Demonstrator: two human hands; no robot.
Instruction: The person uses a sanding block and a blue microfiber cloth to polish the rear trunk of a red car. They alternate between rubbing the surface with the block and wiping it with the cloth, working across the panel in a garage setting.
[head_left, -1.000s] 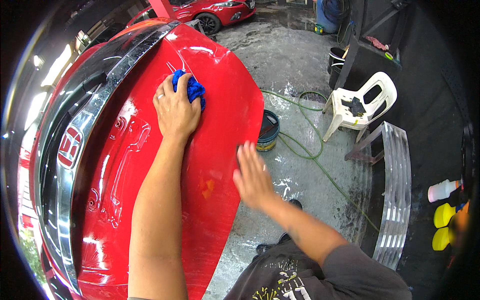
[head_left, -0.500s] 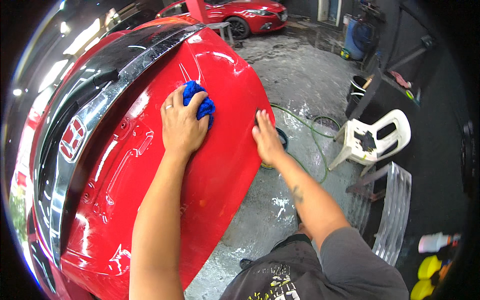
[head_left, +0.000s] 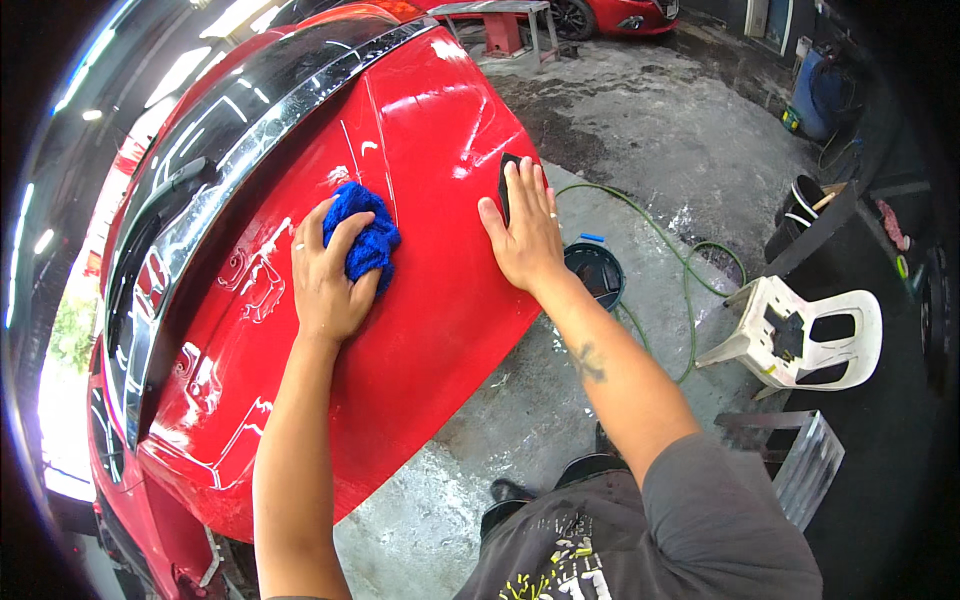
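A glossy red car tailgate [head_left: 440, 270] spreads out below me, wet-looking near its recessed centre. My left hand [head_left: 330, 270] grips a crumpled blue cloth [head_left: 362, 235], resting it on the middle of the panel. Near the panel's right edge, my right hand [head_left: 528, 225] lies with fingers extended over a flat black pad [head_left: 508, 185]. Only the pad's left part shows; the fingers cover the rest. The right thumb stands apart from the fingers.
Beyond the panel's right edge, a dark bucket [head_left: 597, 278] stands on the concrete floor [head_left: 650, 130]. A green hose [head_left: 690, 290] curls toward a white plastic chair [head_left: 800, 330]. Further right are a metal stool [head_left: 810, 465] and a black bucket [head_left: 795, 215]. The dark rear window [head_left: 215, 130] borders the panel.
The view has shifted, bringing the bucket more into sight. My left hand has moved the blue cloth nearer and slightly left on the panel. My right hand now lies further onto the panel with the pad.
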